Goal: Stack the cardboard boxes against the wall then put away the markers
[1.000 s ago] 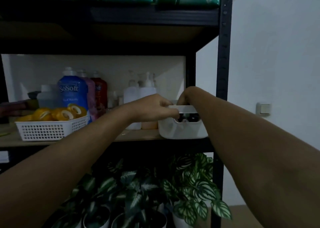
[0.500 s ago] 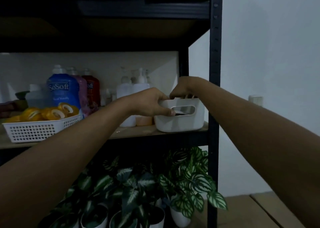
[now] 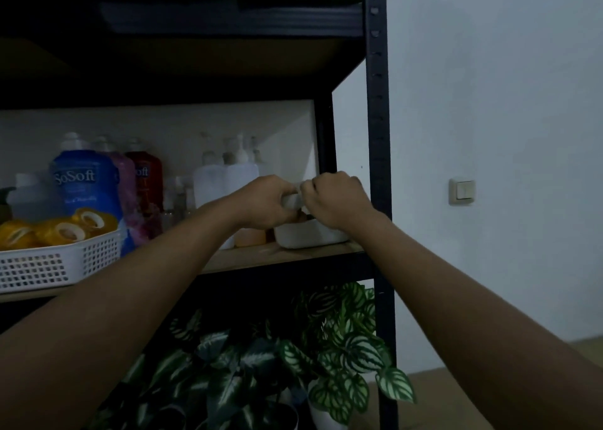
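Head view is showing both arms reaching to a wooden shelf (image 3: 293,255) in a dark metal rack (image 3: 378,136) beside a pale wall. A small white bin (image 3: 306,235) is sitting at the shelf's right end, and both hands are gripping its top edge: the left hand (image 3: 264,202) is curling round the near rim, the right hand (image 3: 336,201) is closing over the rim just beside it, knuckles almost touching. Whether markers are lying inside cannot be told, since the hands are hiding the opening. Further left, bottles (image 3: 83,185) are standing behind a white mesh basket (image 3: 55,261) holding yellow tape rolls (image 3: 58,229). Potted plants (image 3: 326,348) are filling the level below.
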